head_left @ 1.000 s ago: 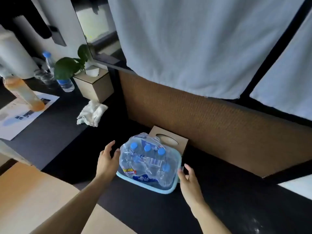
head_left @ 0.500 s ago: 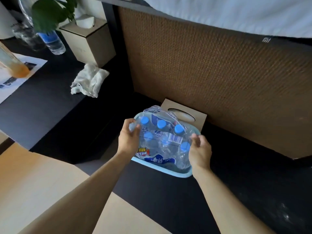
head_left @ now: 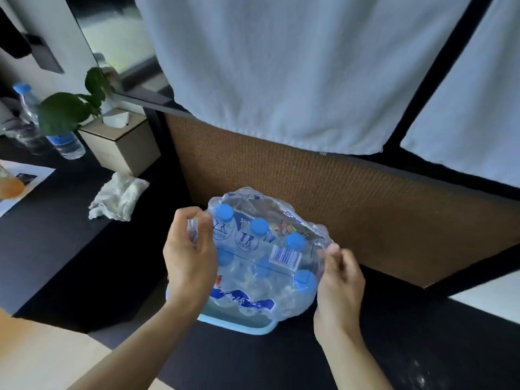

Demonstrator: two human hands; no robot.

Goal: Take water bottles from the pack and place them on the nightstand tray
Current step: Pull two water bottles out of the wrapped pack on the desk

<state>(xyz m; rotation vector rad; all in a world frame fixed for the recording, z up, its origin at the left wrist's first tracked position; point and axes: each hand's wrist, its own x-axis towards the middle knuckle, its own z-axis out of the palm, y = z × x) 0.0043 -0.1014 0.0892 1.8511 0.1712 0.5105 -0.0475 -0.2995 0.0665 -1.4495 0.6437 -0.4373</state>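
Note:
A shrink-wrapped pack of water bottles [head_left: 261, 257] with blue caps sits in a light blue tray [head_left: 239, 327] on the dark surface. My left hand [head_left: 190, 260] pinches the plastic wrap at the pack's upper left corner. My right hand [head_left: 339, 282] grips the wrap at the pack's right edge. Several blue caps show through the clear film. The tray is mostly hidden under the pack; only its front rim shows.
A brown woven panel [head_left: 351, 209] stands right behind the pack, with white cloth [head_left: 281, 66] hanging above. To the left on the dark counter lie a crumpled white cloth [head_left: 118, 199], a wooden tissue box [head_left: 126, 146], a plant [head_left: 64, 111] and a single water bottle [head_left: 60, 139].
Both hands went from open beside the pack to gripping its plastic wrap on either side. The view has tilted upward since half a second ago.

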